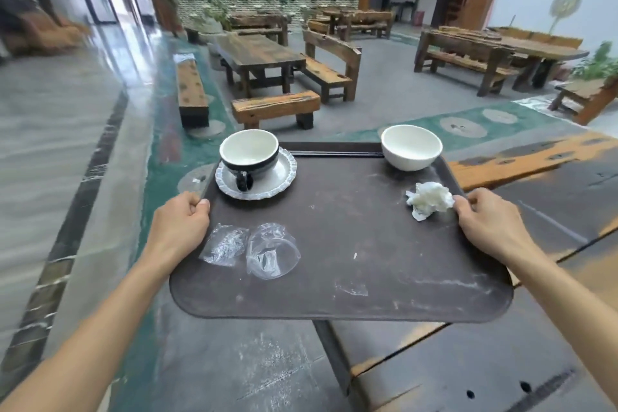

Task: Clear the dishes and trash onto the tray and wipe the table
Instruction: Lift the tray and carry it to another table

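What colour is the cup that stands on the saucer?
The cup is white inside, with a dark outside band and handle; head view.

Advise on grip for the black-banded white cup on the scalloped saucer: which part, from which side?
Judging by its pose, take the black-banded white cup by its black handle, which points toward the person over the scalloped white saucer. Come from the near side, probably with the left hand, which is closest but now grips the brown plastic tray. The cup stands upright, so lift straight up.
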Tool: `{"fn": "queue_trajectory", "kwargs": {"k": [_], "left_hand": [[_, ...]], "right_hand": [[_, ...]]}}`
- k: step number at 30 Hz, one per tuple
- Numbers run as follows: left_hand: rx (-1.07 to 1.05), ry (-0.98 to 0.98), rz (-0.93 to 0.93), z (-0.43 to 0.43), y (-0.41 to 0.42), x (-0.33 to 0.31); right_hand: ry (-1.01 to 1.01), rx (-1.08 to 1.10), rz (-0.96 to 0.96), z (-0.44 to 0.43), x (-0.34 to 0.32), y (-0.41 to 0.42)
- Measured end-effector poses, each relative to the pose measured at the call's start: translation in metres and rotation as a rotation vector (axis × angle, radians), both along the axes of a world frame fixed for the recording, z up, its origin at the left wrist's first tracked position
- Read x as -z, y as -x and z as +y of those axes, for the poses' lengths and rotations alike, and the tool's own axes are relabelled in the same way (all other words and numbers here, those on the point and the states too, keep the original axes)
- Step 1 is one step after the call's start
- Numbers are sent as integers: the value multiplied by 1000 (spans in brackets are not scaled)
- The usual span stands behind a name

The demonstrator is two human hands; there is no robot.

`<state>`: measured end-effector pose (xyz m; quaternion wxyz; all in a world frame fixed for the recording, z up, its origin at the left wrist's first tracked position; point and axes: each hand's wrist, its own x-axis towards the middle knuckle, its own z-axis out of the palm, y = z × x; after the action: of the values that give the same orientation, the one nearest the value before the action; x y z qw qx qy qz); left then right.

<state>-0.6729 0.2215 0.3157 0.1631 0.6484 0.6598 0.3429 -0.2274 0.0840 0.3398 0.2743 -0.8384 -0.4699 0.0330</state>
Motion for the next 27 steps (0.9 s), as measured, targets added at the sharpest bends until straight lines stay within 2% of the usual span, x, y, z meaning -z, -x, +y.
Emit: {"fn": "queue_trajectory", "kwargs": {"k": [4,16,27], "left_hand": [[-88,-12,3,16,55,-12],[-207,-21,55,106,220,-36],[-264,3,59,185,302,-31]], "right_hand": [[-9,-91,-50,58,-14,45],[-26,-220,1,205,-22,193],[0,-267,36,316,-14,276]]}}
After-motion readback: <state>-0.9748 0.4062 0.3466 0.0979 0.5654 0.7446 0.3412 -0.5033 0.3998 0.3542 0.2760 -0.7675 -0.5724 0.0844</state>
